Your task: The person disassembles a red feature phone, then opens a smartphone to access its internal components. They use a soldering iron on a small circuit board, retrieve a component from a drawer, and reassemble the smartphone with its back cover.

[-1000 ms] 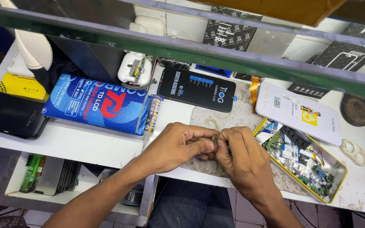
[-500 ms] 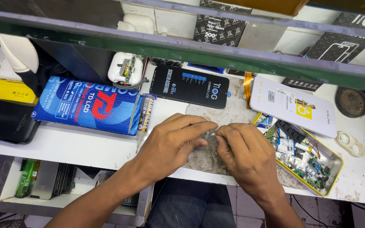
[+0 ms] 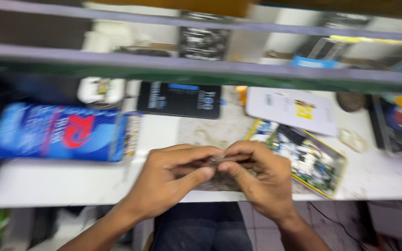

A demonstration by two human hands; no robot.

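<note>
- Pinching together, the left hand [image 3: 173,181] and right hand [image 3: 261,179] close on a small blurred part [image 3: 215,162] at the tabletop [image 3: 70,186] edge.
- Since a moment ago the view has smeared; both hands stay pressed together.
- Blue packet [image 3: 56,132] lies left, parts tin [image 3: 312,160] right.

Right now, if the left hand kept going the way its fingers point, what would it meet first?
The left hand points rightward; it already meets the right hand over a small blurred item. Beyond lies the open parts tin.
</note>
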